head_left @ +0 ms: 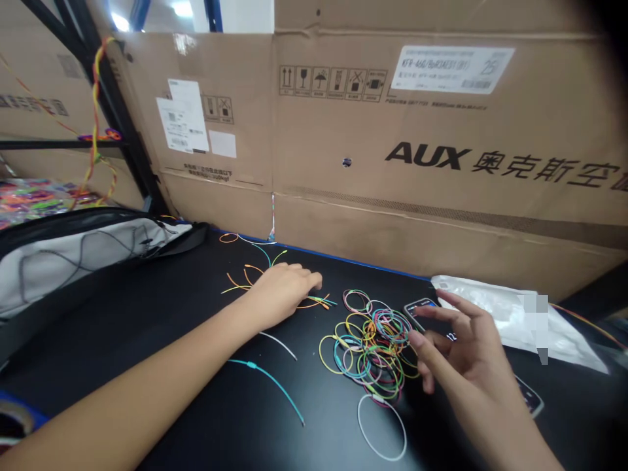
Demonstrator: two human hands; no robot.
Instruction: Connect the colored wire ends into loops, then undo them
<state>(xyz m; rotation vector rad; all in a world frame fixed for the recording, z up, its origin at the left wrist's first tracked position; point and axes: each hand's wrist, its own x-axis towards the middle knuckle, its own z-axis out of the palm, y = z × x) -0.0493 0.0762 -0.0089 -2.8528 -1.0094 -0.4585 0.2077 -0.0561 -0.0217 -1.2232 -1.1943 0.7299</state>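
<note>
My left hand (287, 294) reaches down over a spread of straight, unlooped wire cables (239, 286) in orange, yellow and teal. Its fingers curl downward with the tips hidden, so what they grip cannot be made out. To the right lies a heap of closed wire cable loops (367, 353) in many colours. Beside that heap hovers my right hand (464, 356), thumb and fingers apart, holding nothing. Nearer to me are a loose teal cable (275, 379), a white cable end (279, 343) partly behind my left forearm, and a single white loop (381, 428).
A phone (419, 307) lies partly behind my right hand, near a white plastic bag (505, 317). Large cardboard boxes (343, 229) wall off the table's back edge. On the left sit a grey-and-black bag (88, 255) and a dark metal frame (132, 137) with twisted cord hanging.
</note>
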